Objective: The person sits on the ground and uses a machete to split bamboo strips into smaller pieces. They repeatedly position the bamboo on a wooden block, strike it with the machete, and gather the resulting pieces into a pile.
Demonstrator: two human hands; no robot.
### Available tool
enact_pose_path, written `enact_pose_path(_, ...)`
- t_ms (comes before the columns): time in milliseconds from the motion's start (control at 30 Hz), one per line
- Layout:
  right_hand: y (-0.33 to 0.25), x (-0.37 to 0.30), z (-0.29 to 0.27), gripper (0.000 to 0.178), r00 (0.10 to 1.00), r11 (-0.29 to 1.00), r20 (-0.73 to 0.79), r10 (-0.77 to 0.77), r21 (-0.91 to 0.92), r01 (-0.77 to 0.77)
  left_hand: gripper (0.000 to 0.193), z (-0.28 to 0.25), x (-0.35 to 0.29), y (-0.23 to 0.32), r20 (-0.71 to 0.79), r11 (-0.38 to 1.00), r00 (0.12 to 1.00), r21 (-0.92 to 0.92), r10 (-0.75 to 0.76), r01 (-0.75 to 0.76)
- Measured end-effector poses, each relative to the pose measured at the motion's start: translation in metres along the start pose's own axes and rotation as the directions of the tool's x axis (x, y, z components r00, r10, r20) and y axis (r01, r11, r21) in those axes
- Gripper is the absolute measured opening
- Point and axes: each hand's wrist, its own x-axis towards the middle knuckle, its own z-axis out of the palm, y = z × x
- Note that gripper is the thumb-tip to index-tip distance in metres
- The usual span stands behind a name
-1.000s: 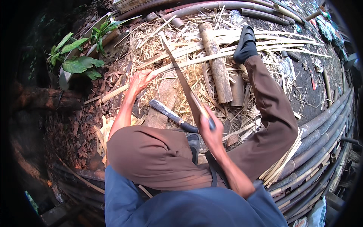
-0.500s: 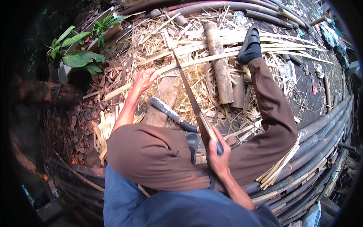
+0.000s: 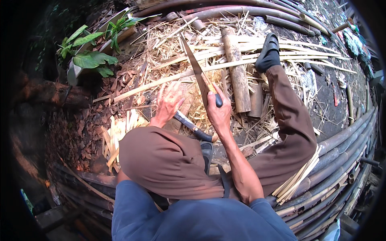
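Nearest, a blue shirt (image 3: 217, 221) and brown trousers (image 3: 161, 156) are seen, with a bundle of pale strips (image 3: 299, 176) laid beside the lower right leg on dark poles (image 3: 337, 140). Past the folded knee, a knife (image 3: 189, 122) with a worn, whitish blade and a curved black handle is left lying on the ground. By the right hand (image 3: 220, 112), a long-bladed tool (image 3: 196, 66) is held, its grip wrapped round a handle of pale brown and black; the tool's broad, grey-brown blade is tapered to a point and tilted up and to the left. The left hand (image 3: 168, 102) is held palm down with the grip spread, just below a long strip (image 3: 150, 84); whether the strip is touched cannot be told. The strip, pale yellow, flat and slightly bowed, is crossed by the blade in view and is laid over a thick bamboo piece (image 3: 237, 72), mottled brown, toward a dark shoe (image 3: 268, 52). Beyond, more pale strips and straw-like shavings (image 3: 167, 46) are strewn, backed by a grey bamboo pole (image 3: 225, 11).
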Motion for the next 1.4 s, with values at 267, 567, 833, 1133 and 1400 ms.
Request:
enact_pose_path(267, -0.008, -0.006, 0.007, 0.052, 0.997, 0.999, 0.079, 0.015, -0.047, -0.011, 0.049, 0.039, 0.081, -0.038, 0.367, 0.884, 0.850, -0.131, -0.378, 0.449)
enact_pose_path(567, 0.007, -0.126, -0.067, 0.047, 0.990, 0.996, 0.106, 0.093, -0.010, -0.092, 0.051, 0.060, 0.065, -0.034, 0.392, 0.829, 0.787, -0.098, -0.477, 0.551)
enact_pose_path(833, -0.005, -0.068, -0.009, 0.050, 0.992, 0.999, 0.128, 0.002, 0.051, -0.008, 0.065, 0.053, 0.045, -0.053, 0.325, 0.813, 0.812, -0.177, -0.484, 0.555)
enact_pose_path(1133, -0.020, -0.052, -0.001, 0.049, 0.995, 0.994, 0.094, 0.039, -0.108, -0.029, 0.061, 0.055, 0.049, -0.027, 0.165, 0.785, 0.824, -0.250, -0.543, 0.567)
enact_pose_path(1400, -0.005, -0.068, -0.026, 0.049, 0.996, 0.987, 0.082, -0.041, -0.150, 0.053, 0.059, 0.060, 0.048, -0.010, 0.196, 0.777, 0.827, -0.283, -0.527, 0.563)
